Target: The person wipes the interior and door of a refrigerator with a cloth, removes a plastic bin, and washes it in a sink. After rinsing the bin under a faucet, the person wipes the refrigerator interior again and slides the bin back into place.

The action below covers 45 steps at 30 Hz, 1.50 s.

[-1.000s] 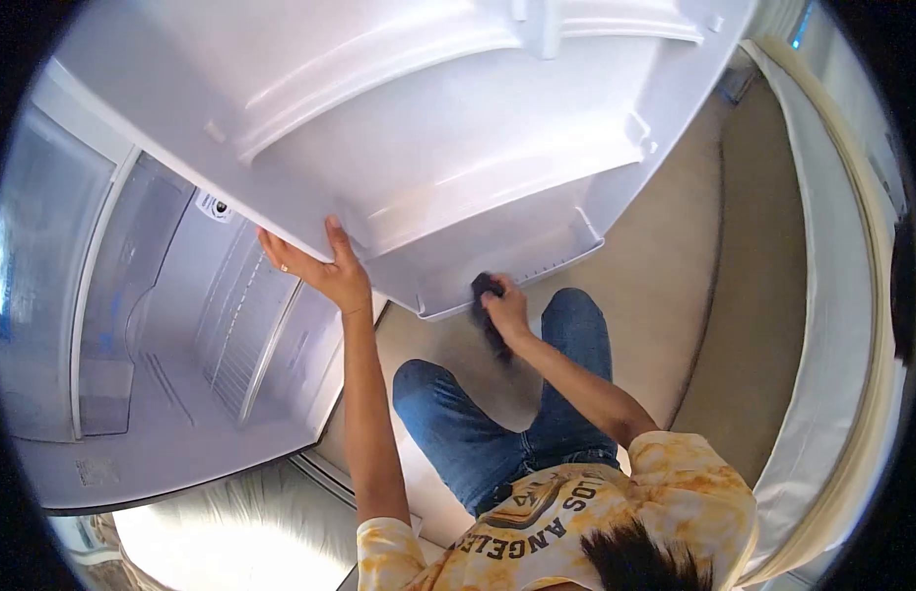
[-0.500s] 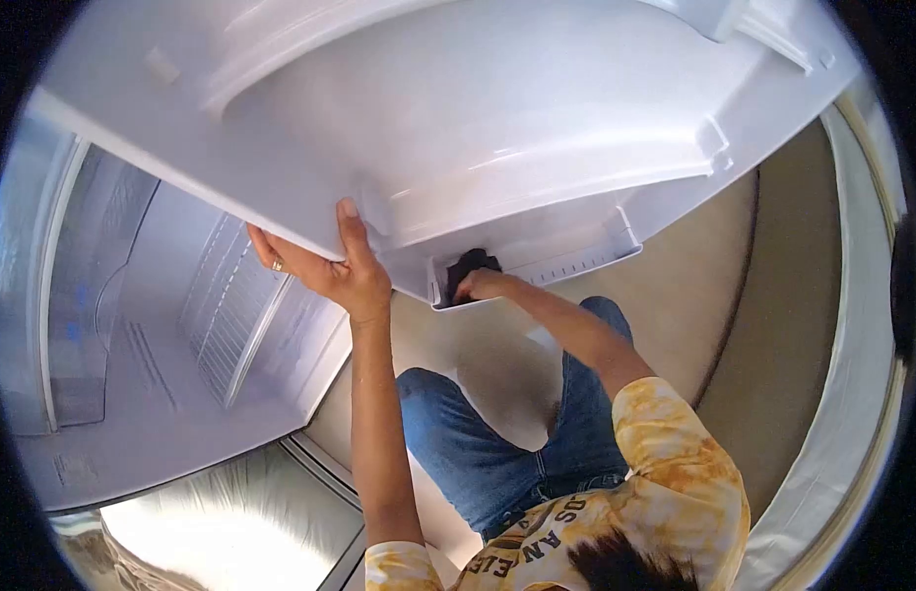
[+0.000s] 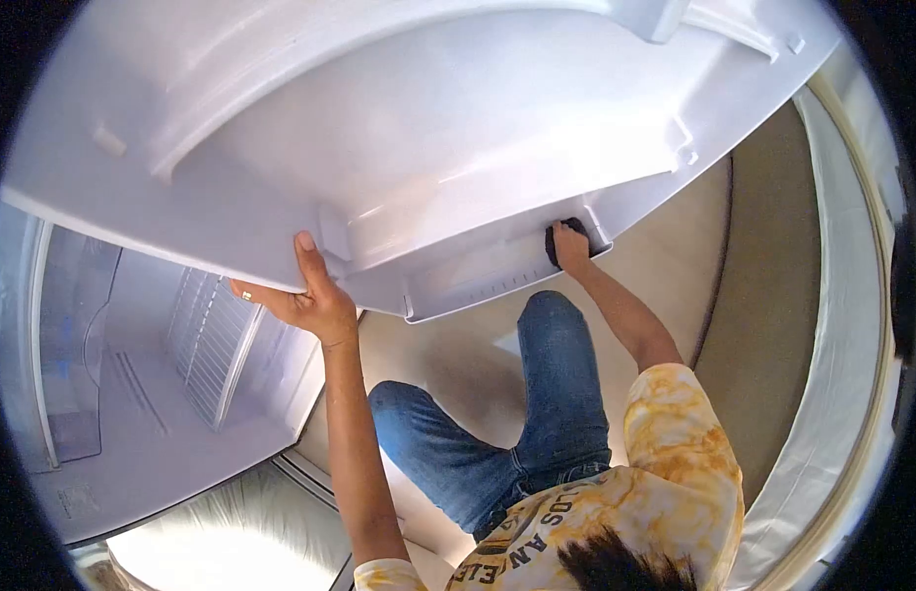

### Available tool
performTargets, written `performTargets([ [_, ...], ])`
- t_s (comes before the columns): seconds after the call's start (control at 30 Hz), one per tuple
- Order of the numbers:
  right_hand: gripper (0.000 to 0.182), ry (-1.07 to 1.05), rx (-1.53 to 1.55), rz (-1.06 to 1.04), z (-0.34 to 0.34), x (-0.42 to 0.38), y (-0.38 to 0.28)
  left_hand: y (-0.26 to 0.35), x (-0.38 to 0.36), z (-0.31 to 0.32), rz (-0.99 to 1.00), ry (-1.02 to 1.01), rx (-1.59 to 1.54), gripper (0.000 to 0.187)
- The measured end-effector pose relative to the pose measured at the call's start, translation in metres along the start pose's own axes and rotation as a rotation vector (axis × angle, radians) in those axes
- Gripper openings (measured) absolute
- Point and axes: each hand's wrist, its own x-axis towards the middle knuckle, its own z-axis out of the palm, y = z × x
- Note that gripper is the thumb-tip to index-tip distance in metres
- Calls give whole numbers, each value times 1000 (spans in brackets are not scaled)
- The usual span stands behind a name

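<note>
The left arm [image 3: 358, 443] is reaching nearly straight ahead, the left hand [image 3: 315, 300] gripping, its thumb [image 3: 308, 256] standing apart from the fingers [image 3: 258, 294]. The right arm [image 3: 623, 310] is slanting forward and inward, the right hand [image 3: 573, 246] clutching. The left knee [image 3: 397, 402] and right knee [image 3: 554, 310] are bending, spreading apart.

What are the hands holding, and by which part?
The left hand grips the door by its edge; the right hand holds a dark cloth, part unclear.
</note>
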Motion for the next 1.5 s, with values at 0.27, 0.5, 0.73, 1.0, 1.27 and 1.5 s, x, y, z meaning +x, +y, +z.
performTargets([
  [0.27,41,-178,-142,11,-11,1,-8,3,-2,2,-48,38,-11,37],
  [0.5,91,-481,-141,185,21,-1,-9,3,-10,1,-169,51,-105,36],
  [0.73,37,-789,-123,264,-6,34,-21,-6,-8,0,-22,50,63,32],
  [1.0,74,-418,-125,267,-5,-24,-91,1,-7,-3,52,24,94,36],
  [1.27,104,-877,-320,259,-42,20,-40,-3,-5,-4,52,-34,144,42],
  [1.5,62,-774,-237,88,-20,13,-26,-7,-10,-1,-39,34,24,46],
])
